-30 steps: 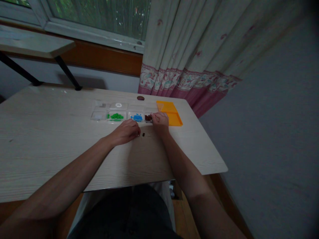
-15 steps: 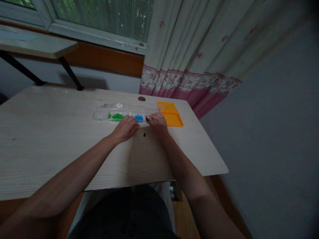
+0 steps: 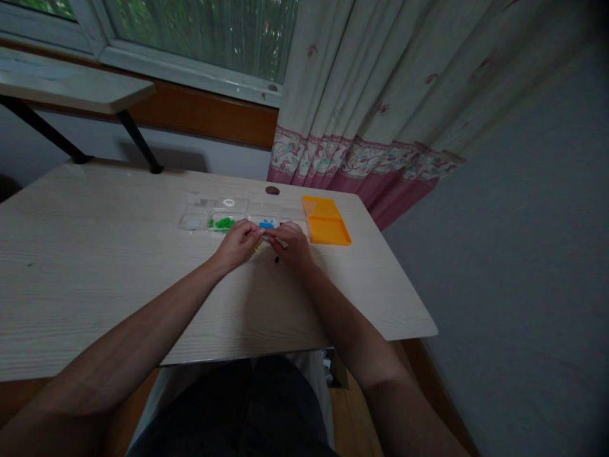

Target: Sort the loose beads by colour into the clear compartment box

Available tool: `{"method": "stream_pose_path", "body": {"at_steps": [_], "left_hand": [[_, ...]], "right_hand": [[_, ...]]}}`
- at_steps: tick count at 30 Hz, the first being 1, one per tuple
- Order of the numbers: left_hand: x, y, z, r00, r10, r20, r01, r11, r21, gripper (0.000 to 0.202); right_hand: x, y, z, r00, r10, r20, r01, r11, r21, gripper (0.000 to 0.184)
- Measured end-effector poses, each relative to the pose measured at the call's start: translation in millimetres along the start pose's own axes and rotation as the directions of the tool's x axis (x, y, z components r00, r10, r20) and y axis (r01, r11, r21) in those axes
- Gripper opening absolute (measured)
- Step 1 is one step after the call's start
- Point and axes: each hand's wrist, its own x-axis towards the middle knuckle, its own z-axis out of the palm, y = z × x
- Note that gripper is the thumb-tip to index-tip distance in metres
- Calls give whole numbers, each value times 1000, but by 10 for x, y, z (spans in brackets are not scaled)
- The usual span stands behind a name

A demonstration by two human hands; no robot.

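My left hand (image 3: 236, 244) and my right hand (image 3: 291, 245) meet fingertip to fingertip over the desk, both closed in a pinch. A small yellow piece (image 3: 256, 246) shows under the fingers of my left hand, seemingly held there. What the right fingertips pinch is too small to make out. Just behind the hands lies a clear plastic box with compartments (image 3: 194, 222). Small green pieces (image 3: 224, 223) fill one compartment, small blue pieces (image 3: 266, 224) another. On the desk in front of my right hand lies a tiny dark piece (image 3: 276, 259).
An orange tray (image 3: 328, 231) stands right of the clear box. Behind the box lies a brown oval object (image 3: 273, 190). A raised shelf (image 3: 71, 86) on black legs is at the back left. A curtain (image 3: 361, 152) hangs behind the pale desk (image 3: 118, 273).
My right hand has moved left from the box's right-hand compartment to meet my left hand. The yellow piece now shows beneath the left fingers. The view has shifted slightly.
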Motion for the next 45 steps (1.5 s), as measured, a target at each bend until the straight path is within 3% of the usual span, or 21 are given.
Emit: {"method": "stream_pose_path", "body": {"at_steps": [5, 15, 19, 22, 25, 29, 35, 40, 45], "left_hand": [[-9, 7, 27, 998, -61, 22, 62, 996, -58, 33], [0, -36, 44, 997, -52, 61, 54, 998, -25, 35], [3, -57, 42, 997, 31, 72, -33, 999, 38, 34], [-18, -43, 40, 982, 138, 126, -157, 977, 148, 27], [-60, 4, 49, 937, 244, 252, -303, 925, 231, 19], [-104, 66, 81, 874, 294, 386, -408, 877, 255, 19], [-107, 89, 88, 833, 298, 466, -463, 836, 293, 25], [-88, 33, 92, 853, 288, 436, -449, 831, 329, 13], [-78, 25, 104, 866, 256, 429, -430, 819, 379, 15]], "right_hand": [[-4, -27, -23, 1000, -8, -11, 8, 999, -48, 31], [2, -46, -63, 999, 36, -13, -37, 994, -106, 21], [5, 6, -88, 987, 101, -124, -116, 987, -115, 23], [-4, 129, -127, 939, 230, -255, -271, 952, -140, 23], [-21, 269, -152, 883, 336, -328, -399, 905, -146, 21], [-50, 382, -116, 855, 403, -327, -471, 866, -165, 20], [-83, 402, -47, 837, 518, -177, -547, 803, -236, 22], [-74, 385, -53, 845, 477, -240, -521, 835, -178, 24], [-84, 387, -32, 859, 424, -287, -482, 859, -175, 23]]}}
